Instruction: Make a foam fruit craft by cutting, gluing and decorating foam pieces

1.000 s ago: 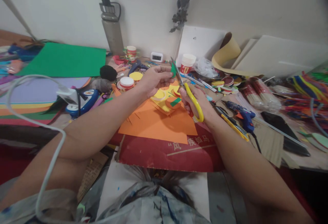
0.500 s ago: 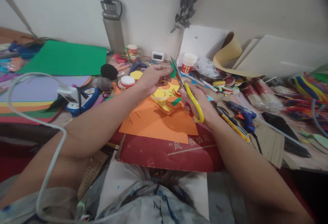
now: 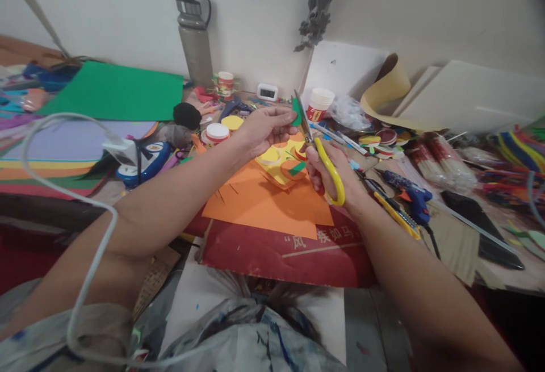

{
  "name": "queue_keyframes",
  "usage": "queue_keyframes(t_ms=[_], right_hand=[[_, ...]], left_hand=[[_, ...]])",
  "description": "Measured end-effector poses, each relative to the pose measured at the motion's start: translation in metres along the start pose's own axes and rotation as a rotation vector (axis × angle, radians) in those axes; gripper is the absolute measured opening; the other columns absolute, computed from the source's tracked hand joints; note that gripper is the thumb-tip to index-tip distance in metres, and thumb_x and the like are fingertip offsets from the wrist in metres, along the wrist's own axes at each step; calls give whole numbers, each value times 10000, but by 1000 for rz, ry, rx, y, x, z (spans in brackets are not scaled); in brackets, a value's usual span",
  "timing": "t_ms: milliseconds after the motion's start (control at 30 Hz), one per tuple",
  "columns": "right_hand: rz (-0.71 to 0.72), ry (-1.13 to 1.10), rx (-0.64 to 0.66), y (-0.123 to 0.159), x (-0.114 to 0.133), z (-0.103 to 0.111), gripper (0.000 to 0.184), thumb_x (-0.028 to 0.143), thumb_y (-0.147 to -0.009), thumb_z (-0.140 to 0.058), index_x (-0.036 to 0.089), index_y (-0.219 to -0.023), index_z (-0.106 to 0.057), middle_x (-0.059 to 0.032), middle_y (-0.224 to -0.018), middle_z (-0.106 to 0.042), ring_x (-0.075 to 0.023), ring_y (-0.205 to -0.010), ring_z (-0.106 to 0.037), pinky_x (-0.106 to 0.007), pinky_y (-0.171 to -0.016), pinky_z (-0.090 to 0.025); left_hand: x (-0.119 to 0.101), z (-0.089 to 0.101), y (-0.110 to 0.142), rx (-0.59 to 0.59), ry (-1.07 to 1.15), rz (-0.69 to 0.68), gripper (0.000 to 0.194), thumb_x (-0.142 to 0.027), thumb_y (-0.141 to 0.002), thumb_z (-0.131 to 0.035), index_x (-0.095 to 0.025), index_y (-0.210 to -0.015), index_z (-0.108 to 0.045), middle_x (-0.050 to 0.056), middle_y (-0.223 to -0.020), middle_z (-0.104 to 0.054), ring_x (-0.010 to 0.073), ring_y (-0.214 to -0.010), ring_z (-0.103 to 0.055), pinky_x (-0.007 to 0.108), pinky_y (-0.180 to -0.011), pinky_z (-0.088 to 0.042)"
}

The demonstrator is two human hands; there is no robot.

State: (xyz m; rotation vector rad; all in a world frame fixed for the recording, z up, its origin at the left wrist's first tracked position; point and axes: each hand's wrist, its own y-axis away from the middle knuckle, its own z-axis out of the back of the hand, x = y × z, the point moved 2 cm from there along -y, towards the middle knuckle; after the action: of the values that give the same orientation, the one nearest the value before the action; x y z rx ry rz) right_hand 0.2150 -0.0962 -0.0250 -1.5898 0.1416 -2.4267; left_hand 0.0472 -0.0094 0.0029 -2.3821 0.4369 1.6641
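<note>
Between the fingertips of my left hand [image 3: 272, 128] is pinched a small green piece of paper [image 3: 297, 112], held up over the work. My right hand [image 3: 330, 170] grips yellow-handled scissors [image 3: 327, 170], whose blades point up and away, right beside the green piece. Whether the blades touch it I cannot make out. Below both hands lie yellow paper shapes [image 3: 272, 172] and an orange round piece with a green strip [image 3: 300, 168]. They rest on orange sheets [image 3: 259, 210] spread over a red board with white lettering [image 3: 272, 258].
Green sheet [image 3: 123, 91] and stacked coloured paper lie left, near a white cable [image 3: 106, 230]. Behind stand a grey bottle [image 3: 195, 48], a small clock [image 3: 267, 92] and paper cups [image 3: 320, 104]. A glue gun [image 3: 409, 193] and a yellow cutter knife [image 3: 395, 216] lie right.
The whole view has shifted slightly, so things appear a little further right. Both hands keep their holds, the green piece and the scissors staying close together.
</note>
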Motion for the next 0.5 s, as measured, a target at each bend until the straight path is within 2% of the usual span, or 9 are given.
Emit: queue_keyframes(t_ms=[67, 300, 500], right_hand=[[-9, -15, -25, 1, 0, 0, 606, 867, -869, -556, 266, -876, -483, 46, -632, -464, -105, -449, -425, -245, -371, -368], [-105, -111, 37, 4, 4, 1, 602, 854, -844, -611, 269, -886, -474, 58, -645, -444, -84, -415, -381, -234, -345, -344], [-90, -67, 41, 4, 4, 1, 603, 867, -863, -562, 277, -987, -524, 58, -635, -450, -95, -410, -392, -239, -343, -349]], left_hand=[[0, 2, -1, 18, 4, 5, 229, -214, -857, -855, -140, -818, -642, -5, -673, -691, 89, -628, -697, 200, -647, -541], [-6, 8, -5, 71, -61, 18, 226, -186, -851, -856, -119, -799, -646, -3, -646, -671, 84, -585, -687, 169, -574, -501], [-4, 9, -7, 72, -58, 28, 216, -177, -836, -869, -114, -817, -664, 7, -678, -696, 100, -632, -719, 180, -612, -525]])
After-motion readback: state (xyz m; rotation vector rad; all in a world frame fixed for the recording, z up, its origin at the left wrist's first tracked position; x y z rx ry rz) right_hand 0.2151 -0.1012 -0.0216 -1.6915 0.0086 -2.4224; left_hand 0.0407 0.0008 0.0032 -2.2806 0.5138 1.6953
